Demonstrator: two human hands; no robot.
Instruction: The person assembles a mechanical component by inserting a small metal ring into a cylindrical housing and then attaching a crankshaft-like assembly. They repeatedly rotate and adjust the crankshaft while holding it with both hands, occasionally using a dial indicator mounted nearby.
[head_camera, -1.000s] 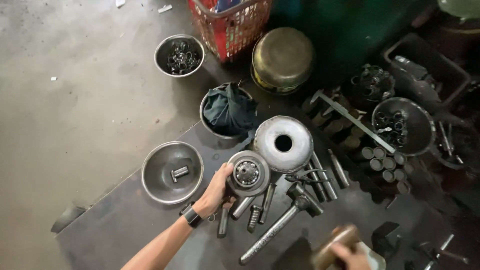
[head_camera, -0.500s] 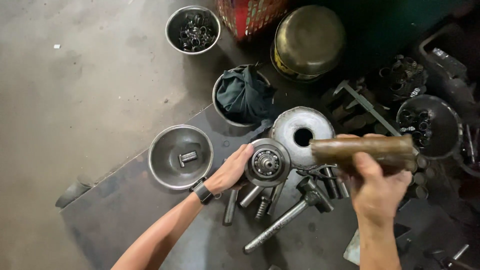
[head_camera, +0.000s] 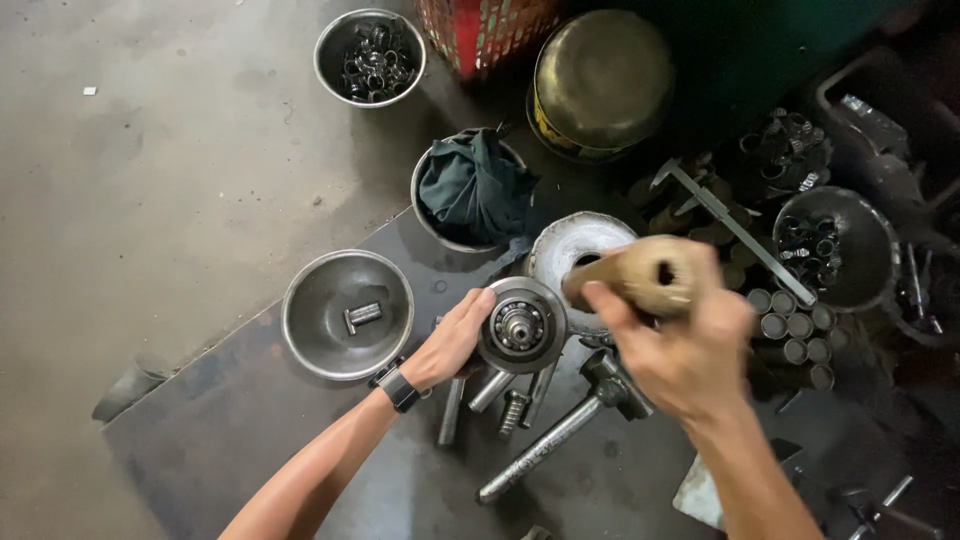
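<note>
Right hand (head_camera: 690, 345), fingers wrapped tight round a wooden handle (head_camera: 635, 277), is now swinging that blurred handle lower and leftward than half a second ago, its end nearly reaching the round bearing hub (head_camera: 521, 325), which the left hand (head_camera: 450, 345) is still steadying on the dark floor plate (head_camera: 200, 430) with fingers curled against its left edge. Four steel bowls are sitting around: one with a small bolt (head_camera: 347, 312), one with a dark cloth (head_camera: 475, 187), and two with small metal parts (head_camera: 369, 56) (head_camera: 834, 247), while a red mesh basket (head_camera: 480, 30) and a brass-coloured pot (head_camera: 600, 85) are standing at the top.
</note>
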